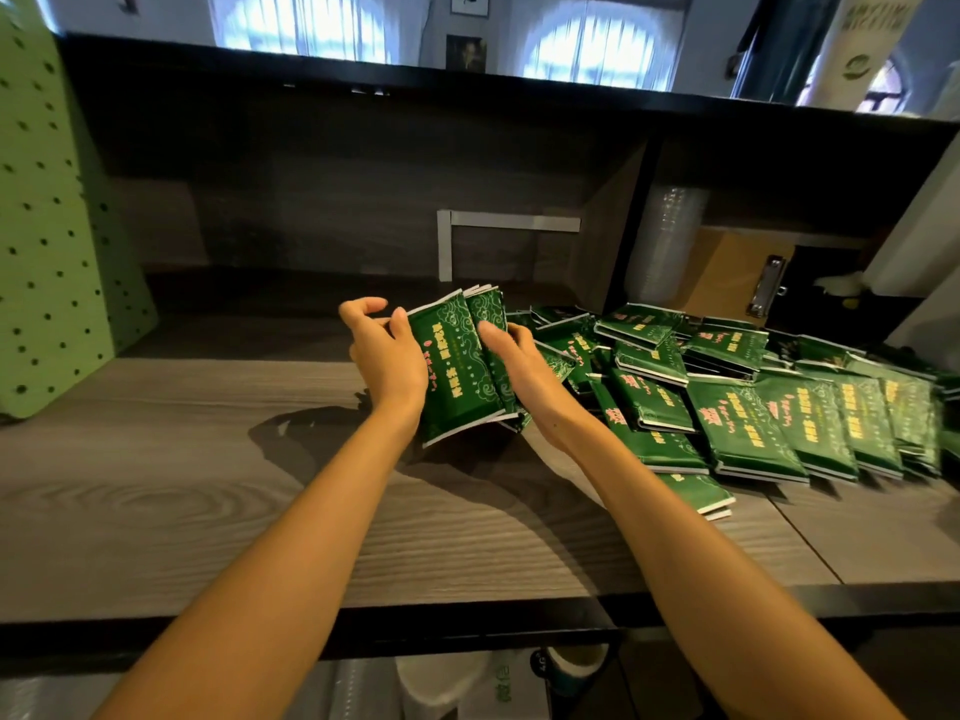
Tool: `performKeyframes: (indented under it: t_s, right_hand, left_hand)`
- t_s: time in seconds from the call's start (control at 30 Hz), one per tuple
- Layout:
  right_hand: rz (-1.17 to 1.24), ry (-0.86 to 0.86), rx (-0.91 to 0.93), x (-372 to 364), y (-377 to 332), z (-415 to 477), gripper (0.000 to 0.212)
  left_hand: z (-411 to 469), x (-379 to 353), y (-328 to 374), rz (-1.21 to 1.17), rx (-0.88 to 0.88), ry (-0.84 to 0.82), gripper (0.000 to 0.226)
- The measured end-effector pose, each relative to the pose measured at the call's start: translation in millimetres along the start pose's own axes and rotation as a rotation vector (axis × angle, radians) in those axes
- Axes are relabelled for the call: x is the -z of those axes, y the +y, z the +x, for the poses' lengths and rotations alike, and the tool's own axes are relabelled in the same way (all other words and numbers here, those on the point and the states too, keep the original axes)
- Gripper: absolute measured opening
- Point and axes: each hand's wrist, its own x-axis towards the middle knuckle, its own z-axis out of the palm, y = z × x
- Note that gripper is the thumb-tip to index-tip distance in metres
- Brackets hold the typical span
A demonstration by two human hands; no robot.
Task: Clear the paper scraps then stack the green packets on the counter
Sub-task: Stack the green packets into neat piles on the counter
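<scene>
Both my hands hold a small bundle of green packets (460,366) above the grey wooden counter (218,485). My left hand (384,350) supports the bundle's left side, its thumb lying on the top packet and its index finger curled free. On the bundle's right side, my right hand (519,356) grips with its thumb on top. A loose heap of several more green packets (753,407) lies on the counter to the right. No paper scraps are in view.
A green pegboard panel (57,241) stands at the left edge. Behind the heap are a stack of clear plastic cups (665,246), a brown clipboard (737,278) and a white L-shaped frame (447,246). A dark shelf spans overhead.
</scene>
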Motion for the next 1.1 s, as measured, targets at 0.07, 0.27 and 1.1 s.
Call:
performKeyframes:
  t_s: [0.07,0.27,1.1]
  right_hand:
    - [-0.008,-0.013,0.012,-1,1,0,0.073]
    - [0.11,0.019,-0.06,9,-1,5,0.077]
    - [0.374,0.437,-0.094,46,4,18,0.09]
  left_hand:
    - [-3,-2,1,0.033,-0.042,-0.002,0.017]
    - [-1,-5,7,-0.159,0.026,-0.11,0.009]
    - [2,-13,-13,0.395,0.167,-0.486,0.03]
